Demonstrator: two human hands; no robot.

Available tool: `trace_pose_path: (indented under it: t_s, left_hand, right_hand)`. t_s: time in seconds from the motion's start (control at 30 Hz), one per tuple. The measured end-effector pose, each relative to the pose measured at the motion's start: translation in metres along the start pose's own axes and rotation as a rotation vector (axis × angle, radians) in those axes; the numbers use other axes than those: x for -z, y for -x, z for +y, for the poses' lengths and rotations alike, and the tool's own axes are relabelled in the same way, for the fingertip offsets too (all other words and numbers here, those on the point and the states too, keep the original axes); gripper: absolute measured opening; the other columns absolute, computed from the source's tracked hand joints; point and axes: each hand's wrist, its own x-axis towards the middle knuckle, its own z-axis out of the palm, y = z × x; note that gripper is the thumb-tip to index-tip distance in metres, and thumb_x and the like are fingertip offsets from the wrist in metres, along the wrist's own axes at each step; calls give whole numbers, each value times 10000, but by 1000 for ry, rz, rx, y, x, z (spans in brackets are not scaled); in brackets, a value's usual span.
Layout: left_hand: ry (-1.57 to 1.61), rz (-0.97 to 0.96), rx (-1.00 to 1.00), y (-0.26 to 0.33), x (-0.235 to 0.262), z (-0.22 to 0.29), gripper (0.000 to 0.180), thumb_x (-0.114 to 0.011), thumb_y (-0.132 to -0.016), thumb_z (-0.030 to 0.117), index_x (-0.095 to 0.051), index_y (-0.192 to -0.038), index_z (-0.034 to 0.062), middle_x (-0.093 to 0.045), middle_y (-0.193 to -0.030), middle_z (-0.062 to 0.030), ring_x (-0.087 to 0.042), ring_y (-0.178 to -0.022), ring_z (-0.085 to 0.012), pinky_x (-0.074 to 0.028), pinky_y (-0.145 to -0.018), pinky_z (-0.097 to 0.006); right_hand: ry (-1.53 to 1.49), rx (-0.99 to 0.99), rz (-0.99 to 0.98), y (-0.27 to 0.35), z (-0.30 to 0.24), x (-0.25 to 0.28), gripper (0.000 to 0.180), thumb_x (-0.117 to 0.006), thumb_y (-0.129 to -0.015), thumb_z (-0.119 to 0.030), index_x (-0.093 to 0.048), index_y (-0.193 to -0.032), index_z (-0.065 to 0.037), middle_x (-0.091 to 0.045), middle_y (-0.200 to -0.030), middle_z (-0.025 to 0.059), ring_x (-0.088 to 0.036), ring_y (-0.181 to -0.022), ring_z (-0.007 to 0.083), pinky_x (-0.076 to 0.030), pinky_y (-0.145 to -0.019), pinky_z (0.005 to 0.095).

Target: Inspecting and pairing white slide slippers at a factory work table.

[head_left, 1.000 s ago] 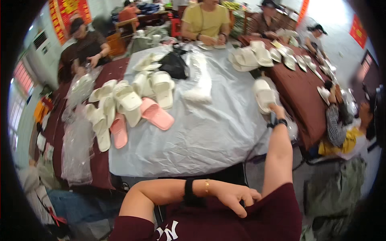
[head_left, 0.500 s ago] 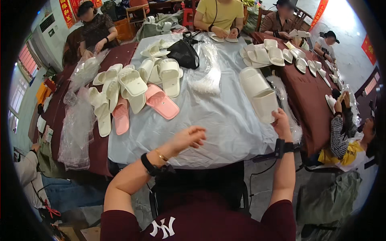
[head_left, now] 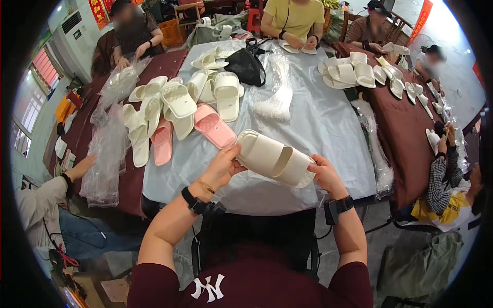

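Observation:
Between my two hands, above the near part of the table, is a pair of off-white slippers point(head_left: 264, 154) that look fitted into one another, tilted down to the right. My left hand point(head_left: 224, 165) is closed on their left end, thumb on top. At the right end, my right hand point(head_left: 326, 177) grips the edge with its fingers partly hidden beneath. Just beyond my left hand lies a pink slipper point(head_left: 214, 126), its lower end close to the held pair. Another pink slipper point(head_left: 162, 142) and a heap of cream slippers point(head_left: 178, 100) lie to the left.
Pale plastic sheeting point(head_left: 328, 138) covers the table. A black bag point(head_left: 245, 66) and a bundle of clear plastic bags point(head_left: 275, 100) lie farther back. More clear plastic point(head_left: 105, 169) is at the left, with a co-worker's hand point(head_left: 82, 167) beside it. Several people handle slippers around the tables.
My right hand has brought the slippers from the table's right side to the middle in front of me. My left hand, empty before, has taken hold of their left end.

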Motion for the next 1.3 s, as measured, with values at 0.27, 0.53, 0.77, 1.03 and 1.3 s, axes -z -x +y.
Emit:
trace_pose_path:
  t_s: [0.27, 0.53, 0.77, 1.03, 1.3]
  left_hand:
    - [37, 102, 6, 2, 26, -14, 342, -436, -988, 298, -541, -1209, 58, -647, -1080, -54, -639, -950, -152, -527, -829, -309]
    - [-71, 335, -256, 2, 69, 2, 262, -504, -956, 246, -640, -1010, 29, -622, -803, 8, -519, -633, -52, -373, -527, -204]
    - [-516, 161, -211, -41, 30, 16, 328, -525, -939, 267, -601, -1097, -10, -647, -952, -50, -595, -861, -138, -457, -741, -261]
    - [-1295, 146, -575, -23, 16, -9, 609, -610, -862, 360, -435, -1306, -19, -479, -1277, -240, -444, -1207, -370, -333, -1036, -402]
    - [-1528, 77, -719, -11, 19, -40, 682, -611, -830, 449, -434, -1321, 11, -434, -1312, -281, -417, -1212, -422, -326, -1024, -463]
  right_hand:
    - [-219, -52, -55, 5, 23, 2, 232, -566, -846, -32, -558, -1076, -2, -603, -954, 47, -580, -816, 136, -470, -703, 261]
    - [-93, -26, 77, 13, -10, 45, 251, -601, -837, -66, -581, -1070, 25, -651, -931, 75, -643, -782, 190, -520, -714, 311]
    - [697, 245, 5, -48, -80, -3, 333, -670, -820, -220, -637, -1037, 30, -661, -874, 64, -618, -790, 145, -491, -701, 293]
    - [801, 316, 277, -50, -33, -12, 452, -629, -840, -308, -583, -1142, 25, -577, -1122, 267, -569, -1018, 372, -456, -865, 417]
    - [907, 310, 175, -48, -14, -52, 488, -641, -795, -326, -599, -1087, 63, -579, -1044, 306, -573, -947, 409, -462, -850, 426]
